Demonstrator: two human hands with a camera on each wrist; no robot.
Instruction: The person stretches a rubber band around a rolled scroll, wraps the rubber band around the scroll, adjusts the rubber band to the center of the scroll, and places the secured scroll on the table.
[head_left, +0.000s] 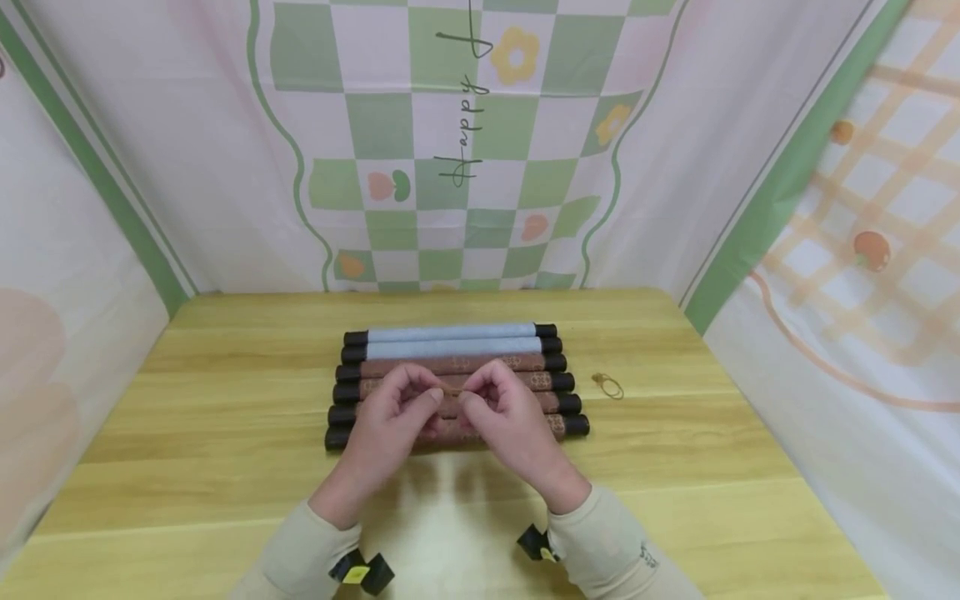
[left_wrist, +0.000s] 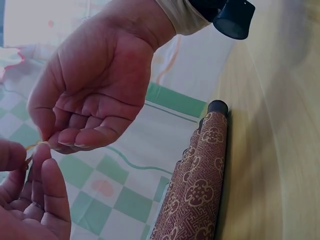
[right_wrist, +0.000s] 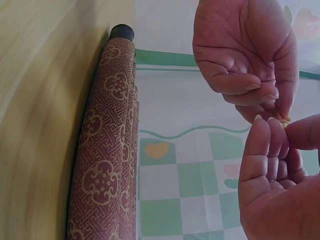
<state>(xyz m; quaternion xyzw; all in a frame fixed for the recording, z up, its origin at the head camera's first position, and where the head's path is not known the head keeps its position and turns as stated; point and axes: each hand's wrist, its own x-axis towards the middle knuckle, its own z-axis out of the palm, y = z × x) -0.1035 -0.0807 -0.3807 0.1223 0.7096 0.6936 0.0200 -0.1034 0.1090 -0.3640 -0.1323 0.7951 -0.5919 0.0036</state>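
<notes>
Rolls (head_left: 450, 346) with black ends, two pale blue above four brown patterned ones, lie side by side across the lower middle of the frame on a wooden counter (head_left: 187, 467). Over them, left of centre, the person's left hand (head_left: 392, 410) has its thumb and fingers drawn together, pinching a thin tan cord (head_left: 453, 389) at lower centre. Just right, the right hand (head_left: 513, 415) pinches the same cord, its fingers likewise closed. Right of the rolls lies a small cord loop (head_left: 603, 381).
</notes>
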